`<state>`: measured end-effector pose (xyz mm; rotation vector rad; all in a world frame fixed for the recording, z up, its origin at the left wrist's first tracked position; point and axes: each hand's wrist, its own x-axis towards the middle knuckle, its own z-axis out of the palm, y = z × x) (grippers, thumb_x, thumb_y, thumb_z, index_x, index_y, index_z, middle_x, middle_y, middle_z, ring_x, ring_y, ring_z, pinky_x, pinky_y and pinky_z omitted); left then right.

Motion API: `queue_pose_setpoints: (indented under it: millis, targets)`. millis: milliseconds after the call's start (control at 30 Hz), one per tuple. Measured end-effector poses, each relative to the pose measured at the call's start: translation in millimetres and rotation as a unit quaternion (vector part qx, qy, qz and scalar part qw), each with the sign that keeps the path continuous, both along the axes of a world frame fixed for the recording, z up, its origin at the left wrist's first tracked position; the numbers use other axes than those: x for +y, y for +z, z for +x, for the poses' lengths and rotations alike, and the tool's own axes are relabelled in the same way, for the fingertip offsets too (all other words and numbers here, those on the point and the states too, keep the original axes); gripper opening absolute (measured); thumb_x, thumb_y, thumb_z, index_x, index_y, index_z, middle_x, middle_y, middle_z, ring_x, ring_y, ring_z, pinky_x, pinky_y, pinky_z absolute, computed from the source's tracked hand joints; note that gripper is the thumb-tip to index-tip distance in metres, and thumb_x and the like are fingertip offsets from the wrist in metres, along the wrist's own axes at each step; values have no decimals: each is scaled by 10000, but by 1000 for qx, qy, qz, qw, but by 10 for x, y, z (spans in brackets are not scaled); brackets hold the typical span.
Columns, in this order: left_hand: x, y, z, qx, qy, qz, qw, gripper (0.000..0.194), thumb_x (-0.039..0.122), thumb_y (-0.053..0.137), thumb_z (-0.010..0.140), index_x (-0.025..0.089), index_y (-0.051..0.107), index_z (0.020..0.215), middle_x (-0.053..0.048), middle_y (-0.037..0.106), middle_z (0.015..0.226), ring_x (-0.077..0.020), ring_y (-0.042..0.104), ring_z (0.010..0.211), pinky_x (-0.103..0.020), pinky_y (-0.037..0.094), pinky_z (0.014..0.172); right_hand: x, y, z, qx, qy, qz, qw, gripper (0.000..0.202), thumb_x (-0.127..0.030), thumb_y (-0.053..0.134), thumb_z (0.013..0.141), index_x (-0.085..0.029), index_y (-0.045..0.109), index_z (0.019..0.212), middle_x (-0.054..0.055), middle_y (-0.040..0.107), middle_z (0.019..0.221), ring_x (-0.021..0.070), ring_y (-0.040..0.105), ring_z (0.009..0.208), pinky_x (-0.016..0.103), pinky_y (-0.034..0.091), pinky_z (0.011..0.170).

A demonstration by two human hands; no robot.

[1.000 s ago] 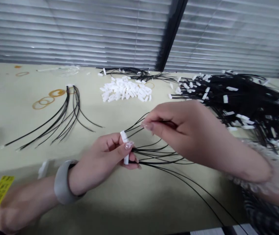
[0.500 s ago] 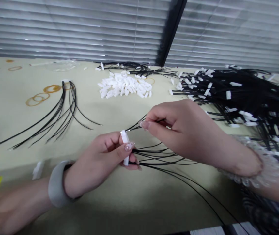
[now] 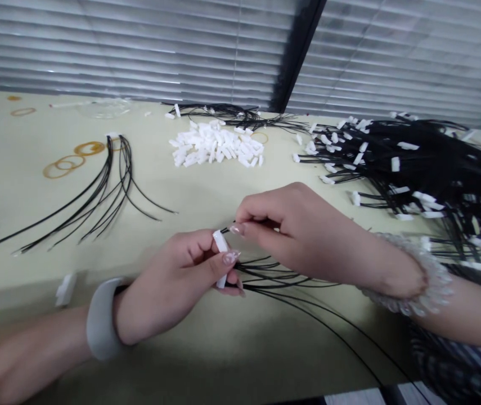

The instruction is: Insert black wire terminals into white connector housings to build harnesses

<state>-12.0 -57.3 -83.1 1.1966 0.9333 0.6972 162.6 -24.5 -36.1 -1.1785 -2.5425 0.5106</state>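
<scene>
Between its thumb and fingers my left hand [image 3: 181,281] grips a white connector [image 3: 220,242], held tilted above the table. Several black wires [image 3: 282,275] run from the connector's lower part toward the right, passing under my right hand. My right hand [image 3: 295,230] is closed in a pinch on thin black wires [image 3: 225,229] just right of the connector's upper end. Those wires reach the connector's top, but whether their tips are inside it is too small to tell.
White connectors [image 3: 215,143] lie heaped at the back middle. A big pile of black wires [image 3: 434,157] with white connectors fills the right. At left are a wired connector [image 3: 113,135], rubber bands [image 3: 63,166] and a white piece [image 3: 66,289] beside my left wrist.
My right hand has moved left and slightly down, bringing the pinched wires close to the connector's upper end. My left hand and the connector have shifted slightly right.
</scene>
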Motion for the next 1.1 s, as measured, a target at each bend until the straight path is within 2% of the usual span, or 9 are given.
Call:
queue_pose_setpoints:
  millis: [167, 300, 433, 500, 667, 833, 900, 1000, 1100]
  targets:
    - [-3, 15, 8, 22, -17, 22, 999, 184, 225, 551, 816, 146, 586, 653, 2, 626, 599, -104, 622, 582, -172, 503, 575, -41, -49, -65, 8, 6, 11, 1000, 234, -168, 456, 817, -137, 466, 585, -57, 431, 521, 38, 309, 507, 215, 223, 506]
    - [0, -16, -3, -7, 0, -19, 1000, 162, 263, 596, 795, 150, 592, 679, 13, 627, 607, -109, 626, 584, -210, 538, 599, 25, 0, 17, 35, 13, 16, 999, 198, -201, 484, 828, -149, 573, 659, -49, 513, 566, 40, 385, 522, 207, 265, 519]
    - [6, -95, -29, -51, 57, -56, 996, 156, 320, 630, 775, 165, 621, 756, 19, 646, 641, -108, 634, 630, -243, 563, 660, 190, 28, 365, 100, -106, 17, 989, 232, -309, 462, 866, -149, 617, 802, -5, 573, 675, 63, 452, 558, 209, 336, 517]
    - [14, -130, -37, -60, 75, -65, 993, 162, 332, 624, 783, 171, 626, 770, 21, 650, 648, -103, 638, 646, -239, 565, 671, 215, -29, 557, 51, -149, -44, 987, 255, -334, 467, 858, -147, 613, 765, -4, 557, 644, 73, 452, 547, 216, 351, 505]
    - [30, -162, -33, -71, 80, -72, 992, 172, 349, 612, 793, 179, 632, 777, 29, 646, 649, -91, 635, 653, -232, 570, 678, 20, -231, 684, 55, 31, -229, 971, 213, -321, 524, 834, -166, 640, 921, 18, 645, 881, 106, 584, 785, 220, 464, 689]
    - [26, -143, -32, -80, 91, -70, 990, 176, 347, 626, 783, 171, 637, 771, 25, 641, 640, -91, 626, 645, -224, 570, 665, -163, -230, 533, 25, 67, -57, 996, 165, -194, 489, 854, -176, 652, 851, 8, 649, 854, 86, 574, 774, 221, 446, 732]
    - [26, -132, -28, -87, 98, -80, 988, 172, 335, 630, 781, 165, 637, 764, 23, 632, 628, -92, 621, 642, -220, 569, 652, -209, -213, 540, -67, 12, 68, 995, 160, -164, 481, 844, -161, 640, 826, 19, 626, 738, 116, 561, 708, 261, 440, 675]
    - [29, -114, -10, -111, 116, -101, 982, 149, 302, 650, 769, 159, 629, 735, 28, 612, 612, -87, 608, 623, -216, 567, 626, -286, -228, 642, -174, -111, 238, 949, 170, -167, 481, 829, -136, 641, 782, 37, 541, 567, 162, 523, 596, 299, 402, 550]
    - [37, -102, 14, -131, 136, -123, 974, 147, 276, 673, 749, 145, 617, 712, 21, 612, 628, -87, 605, 621, -221, 567, 617, -370, -266, 765, 2, -218, 219, 951, 151, -189, 541, 806, -152, 655, 898, 73, 643, 787, 190, 596, 755, 327, 467, 638]
